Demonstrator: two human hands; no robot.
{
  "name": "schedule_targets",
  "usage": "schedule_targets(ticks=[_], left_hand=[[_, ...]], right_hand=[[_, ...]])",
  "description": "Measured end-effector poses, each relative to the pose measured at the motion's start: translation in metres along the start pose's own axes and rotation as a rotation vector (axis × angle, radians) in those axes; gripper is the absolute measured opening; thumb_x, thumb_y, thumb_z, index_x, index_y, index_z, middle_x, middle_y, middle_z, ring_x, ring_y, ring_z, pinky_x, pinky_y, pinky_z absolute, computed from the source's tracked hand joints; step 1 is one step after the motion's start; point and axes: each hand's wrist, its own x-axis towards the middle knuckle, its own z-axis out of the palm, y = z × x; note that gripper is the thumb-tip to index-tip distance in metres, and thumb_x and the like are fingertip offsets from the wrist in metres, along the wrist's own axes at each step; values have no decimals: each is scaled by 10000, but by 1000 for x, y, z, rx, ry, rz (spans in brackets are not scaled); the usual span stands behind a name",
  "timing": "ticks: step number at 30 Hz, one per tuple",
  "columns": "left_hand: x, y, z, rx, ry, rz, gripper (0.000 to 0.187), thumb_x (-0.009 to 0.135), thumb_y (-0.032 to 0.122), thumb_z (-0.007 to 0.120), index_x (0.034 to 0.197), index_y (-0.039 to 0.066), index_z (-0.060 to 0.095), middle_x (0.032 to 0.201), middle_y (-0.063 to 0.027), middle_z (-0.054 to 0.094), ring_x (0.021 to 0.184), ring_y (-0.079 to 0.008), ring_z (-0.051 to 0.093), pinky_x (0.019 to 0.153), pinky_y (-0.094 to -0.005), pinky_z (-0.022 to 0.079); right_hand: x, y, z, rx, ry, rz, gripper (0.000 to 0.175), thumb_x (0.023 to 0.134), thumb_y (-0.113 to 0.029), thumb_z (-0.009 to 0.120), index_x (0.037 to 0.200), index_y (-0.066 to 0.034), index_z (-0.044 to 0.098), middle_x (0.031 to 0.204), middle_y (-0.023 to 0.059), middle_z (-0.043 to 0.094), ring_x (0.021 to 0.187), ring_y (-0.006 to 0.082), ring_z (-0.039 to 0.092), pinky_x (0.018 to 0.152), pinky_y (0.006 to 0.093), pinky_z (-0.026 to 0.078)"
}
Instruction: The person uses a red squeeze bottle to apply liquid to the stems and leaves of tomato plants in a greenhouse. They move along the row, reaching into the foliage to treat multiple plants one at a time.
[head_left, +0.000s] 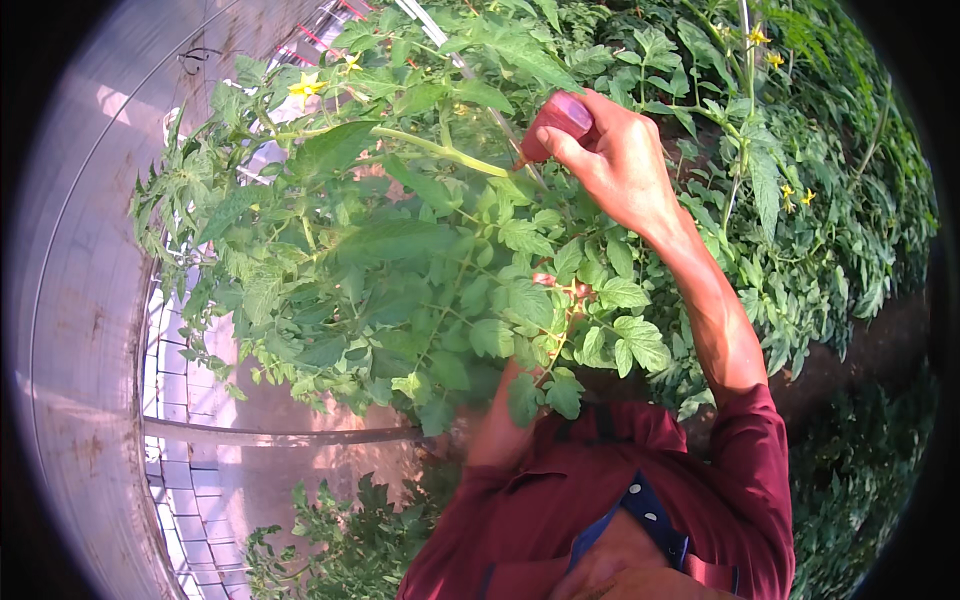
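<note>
My right hand (626, 161) grips a dark red, block-shaped object (559, 124) that narrows to a small orange-brown tip. That tip is at a thick green tomato stem (442, 150), beside a pale support string (487, 97); whether they touch is hard to tell. My left hand (574, 289) is lower down among the tomato leaves (525, 300). Only parts of its fingers show, and what they may hold is hidden. Toward the left, the stem carries leaves and an open yellow flower (306, 88).
Dense tomato plants (795, 225) with yellow flowers fill the right side. A translucent sheet wall (82, 262) curves along the left, above a row of white bricks (176, 480). A thin bar (285, 433) crosses at lower left, near another leafy plant (337, 540).
</note>
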Motion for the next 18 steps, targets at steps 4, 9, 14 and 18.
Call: schedule_targets(ticks=[4,9,14,18], left_hand=[[2,2,25,44,38,-28,598,945,422,533,1366,-1,520,1217,-275,609,1054,-389,624,808,-493,591],[-8,-1,43,37,31,22,584,972,406,517,1389,-3,495,1226,-260,619,1079,-379,634,848,-484,591],[-12,4,20,84,1,85,582,972,418,496,1375,0,511,1306,-250,569,1172,-404,569,904,-513,569],[-13,17,25,-134,-76,-205,639,948,411,467,1415,-25,438,1354,-248,510,1242,-427,518,913,-497,565]], right_hand=[[0,0,-1,-14,-22,36,321,877,-253,745,1036,16,670,760,107,677,641,132,573,614,316,498],[0,-2,2,50,-25,26,311,882,-236,742,1053,13,671,791,108,688,669,105,578,631,297,503],[-6,-1,-4,68,-7,60,297,888,-217,738,1070,9,673,806,94,698,695,86,585,647,286,507],[-10,-1,-9,60,-5,92,287,893,-201,738,1079,7,672,815,77,702,708,85,596,657,282,513]])
